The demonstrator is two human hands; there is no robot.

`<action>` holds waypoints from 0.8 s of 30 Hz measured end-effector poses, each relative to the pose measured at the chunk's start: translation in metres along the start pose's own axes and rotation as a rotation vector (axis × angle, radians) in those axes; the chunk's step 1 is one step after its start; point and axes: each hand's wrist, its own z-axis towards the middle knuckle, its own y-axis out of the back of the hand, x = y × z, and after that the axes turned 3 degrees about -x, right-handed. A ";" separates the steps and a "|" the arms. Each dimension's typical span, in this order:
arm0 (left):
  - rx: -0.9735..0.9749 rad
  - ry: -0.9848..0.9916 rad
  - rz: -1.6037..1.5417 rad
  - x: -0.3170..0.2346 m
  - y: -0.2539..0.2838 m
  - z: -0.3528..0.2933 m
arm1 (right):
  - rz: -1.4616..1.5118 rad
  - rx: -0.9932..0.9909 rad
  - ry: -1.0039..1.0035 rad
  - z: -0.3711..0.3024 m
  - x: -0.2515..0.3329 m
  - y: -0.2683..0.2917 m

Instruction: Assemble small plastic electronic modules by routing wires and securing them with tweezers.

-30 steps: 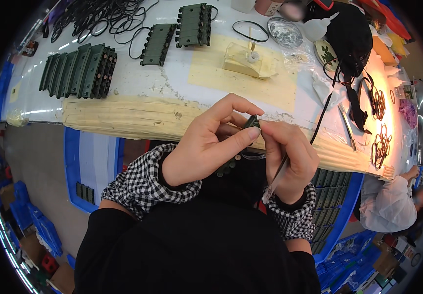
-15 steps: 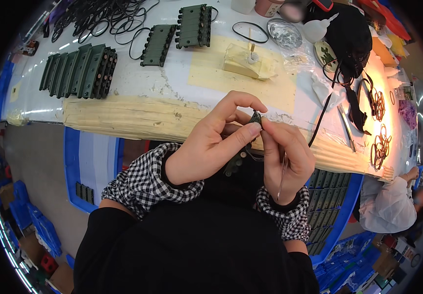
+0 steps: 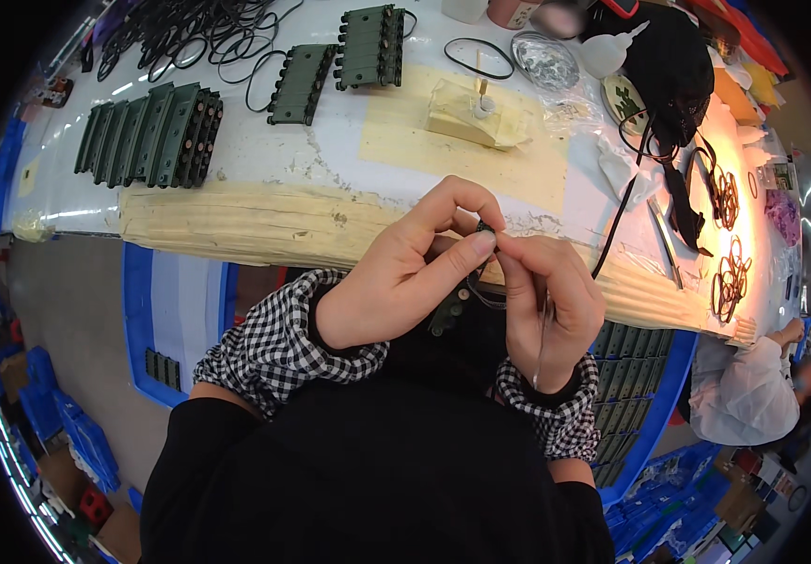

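Observation:
Close together above the table's front edge, both my hands work on a small dark piece [image 3: 483, 227]. My left hand [image 3: 396, 282] is closed, pinching it between thumb and fingers. My right hand [image 3: 556, 287] is closed too, its fingertips meeting the piece from the right. A thin shiny rod [image 3: 542, 343] lies across the right palm, held by the curled fingers. Below the pinch hang a thin black loop [image 3: 488, 301] and a dark green segment [image 3: 446, 312] with round studs, partly hidden by the left hand. Whether they join the pinched piece is hard to tell.
Green ribbed segments stand in a row [image 3: 147, 136] at left, with two smaller groups [image 3: 300, 85] [image 3: 368, 47] farther back. A taped block with a small cup [image 3: 471, 117] sits centrally. Black cords [image 3: 189, 33], tweezers [image 3: 666, 242] and blue trays [image 3: 137, 324] surround me. Another person [image 3: 744, 395] is at right.
The pinched piece has tilted and shifted slightly left between my fingertips. My right fingertips have slid left with it, and more of the black loop shows below.

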 end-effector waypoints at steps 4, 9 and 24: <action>-0.016 -0.032 0.011 -0.001 0.005 0.004 | 0.065 0.000 -0.041 -0.002 0.000 -0.003; -0.133 -0.036 0.065 -0.006 0.016 0.011 | -0.067 0.157 0.142 0.002 -0.002 0.002; -0.239 -0.039 0.037 0.003 0.025 0.019 | -0.182 0.045 0.183 -0.011 0.001 -0.010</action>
